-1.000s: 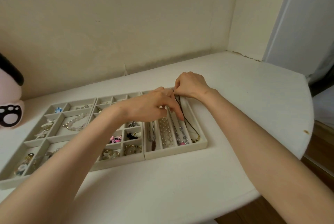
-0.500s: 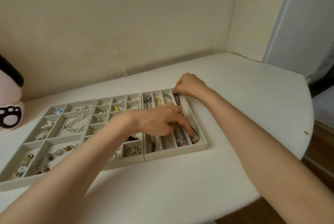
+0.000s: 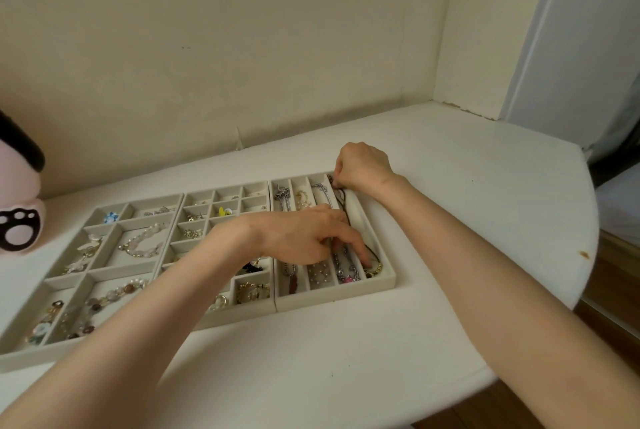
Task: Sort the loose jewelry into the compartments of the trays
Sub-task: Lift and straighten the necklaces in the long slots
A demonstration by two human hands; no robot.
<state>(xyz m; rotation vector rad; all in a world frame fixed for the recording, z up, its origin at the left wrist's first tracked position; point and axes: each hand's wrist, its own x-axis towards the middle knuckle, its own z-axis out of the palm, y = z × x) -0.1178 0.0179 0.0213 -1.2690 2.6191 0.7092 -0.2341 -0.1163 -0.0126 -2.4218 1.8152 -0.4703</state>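
Since a second ago your left hand (image 3: 304, 238) has travelled from beside your right hand (image 3: 363, 165) down the length of the right tray (image 3: 346, 297). Over the last half second it has hardly shifted. Your right hand has stayed at the tray's far end.

The black cord necklace (image 3: 347, 212) lies in the rightmost long compartment of that tray. Its long axis runs along the slot, from the far end by the wall towards you. The end with gold beads (image 3: 375, 269) points at you and rests just inside the front wall. The cord is drawn out nearly straight between your two hands.

Your right fingers are curled and pinch the far end of the cord at the slot's far corner. Your left index finger (image 3: 362, 254) is stretched out, its tip pressing down on the cord just behind the gold beads. The other left fingers are loosely bent over the neighbouring slots, and you cannot tell whether they touch the chains beneath.

The middle tray (image 3: 239, 316) and left tray (image 3: 69, 356) sit edge to edge beside the right tray on the white table (image 3: 450, 221).
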